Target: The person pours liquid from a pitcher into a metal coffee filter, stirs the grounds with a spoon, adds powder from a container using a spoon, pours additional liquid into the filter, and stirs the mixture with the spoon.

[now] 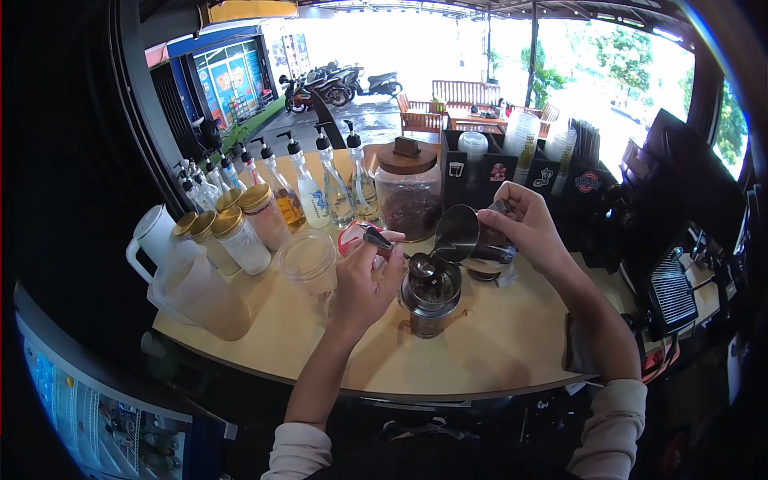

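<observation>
My left hand (364, 286) is closed around the handle of a metal spoon (422, 266). The spoon's bowl sits over the mouth of a metal cup (432, 322) with dark contents, which stands on the counter. In my right hand (528, 222) is a dark metal pitcher (458, 232), gripped by its handle and tilted left, its lip close to the spoon. Whether liquid is flowing is hard to make out. Left of my left hand is a clear plastic tub (308, 260). Behind the pitcher stands a large glass jar (408, 196) with a wooden lid and dark contents.
Pump bottles (316, 192) line the counter's back left, with gold-lidded jars (240, 244) before them. A translucent jug (200, 296) and a white jug (152, 232) stand at left. Black cup holders (500, 172) are at back right, a coffee machine (672, 288) at far right.
</observation>
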`<state>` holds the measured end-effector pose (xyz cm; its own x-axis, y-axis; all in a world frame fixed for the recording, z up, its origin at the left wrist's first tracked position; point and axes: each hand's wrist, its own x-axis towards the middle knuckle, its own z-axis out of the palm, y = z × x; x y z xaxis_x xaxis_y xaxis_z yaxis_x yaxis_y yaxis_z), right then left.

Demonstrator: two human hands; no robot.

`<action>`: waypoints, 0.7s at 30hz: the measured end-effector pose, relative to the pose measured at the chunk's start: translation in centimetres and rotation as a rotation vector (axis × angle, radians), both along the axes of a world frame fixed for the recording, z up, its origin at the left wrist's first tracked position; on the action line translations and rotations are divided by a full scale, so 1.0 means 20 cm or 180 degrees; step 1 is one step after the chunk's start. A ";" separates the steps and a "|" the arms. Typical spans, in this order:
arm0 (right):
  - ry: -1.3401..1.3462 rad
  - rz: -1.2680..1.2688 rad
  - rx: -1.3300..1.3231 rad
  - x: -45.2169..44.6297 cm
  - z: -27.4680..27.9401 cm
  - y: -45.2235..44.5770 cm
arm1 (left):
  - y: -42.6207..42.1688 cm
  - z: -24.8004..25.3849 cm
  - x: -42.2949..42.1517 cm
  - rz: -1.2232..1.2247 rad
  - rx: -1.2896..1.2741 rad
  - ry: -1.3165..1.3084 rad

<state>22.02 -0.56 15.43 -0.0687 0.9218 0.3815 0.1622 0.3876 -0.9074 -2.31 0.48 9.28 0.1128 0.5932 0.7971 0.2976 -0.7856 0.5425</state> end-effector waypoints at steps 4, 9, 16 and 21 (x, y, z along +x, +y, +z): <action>0.0000 -0.0025 -0.0007 -0.02 0.02 -0.02 | 0.01 0.00 0.00 -0.0006 0.0082 -0.0002; 0.0017 -0.0047 0.0019 0.00 0.00 -0.01 | 0.00 0.01 -0.02 0.0062 -0.0028 0.0078; -0.0064 -0.0093 0.0077 0.01 -0.01 -0.01 | -0.03 0.05 -0.04 0.0177 -0.0111 0.0107; -0.0072 -0.0074 0.0127 0.00 0.01 -0.02 | -0.04 0.07 -0.06 0.0225 -0.0060 0.0104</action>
